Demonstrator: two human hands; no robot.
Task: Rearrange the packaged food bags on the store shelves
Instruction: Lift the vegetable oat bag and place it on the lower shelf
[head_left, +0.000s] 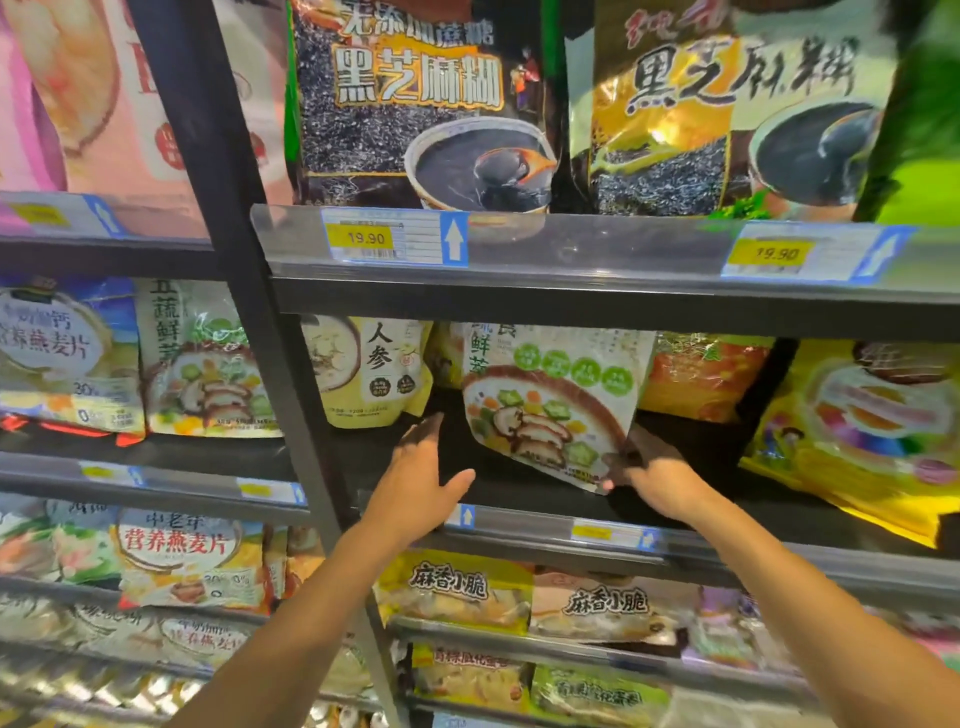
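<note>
Bag of vegetable-and-mushroom mix (550, 410), white-fronted, is found on the middle shelf (519, 493) of the right-hand bay. It sits tilted, with its lower right corner lowest and nearest the front edge. Whether its base rests on the board or is held just off it cannot be told. That corner is pinched by the right hand (649, 478), whose fingers are curled round the seam. The left hand (421, 467) is held flat and open with the thumb spread. It grips nothing and hovers over the bare board just beside the bag's left edge.

A pale yellow ginseng bag (371, 369) stands behind and to the left. An orange bag (701, 374) is partly hidden behind the right side, and a yellow bag (857, 431) leans further right.

The step in hand is judged to be the squaring-up of this bag. A corner pinch alone would let soft packaging swing and fold, so the free left edge is best steadied by the open hand before anything is shifted. The base should be seated flat and the printed face turned forward. The top should be kept clear of the shelf above, and the neighbours should not be nudged over.
</note>
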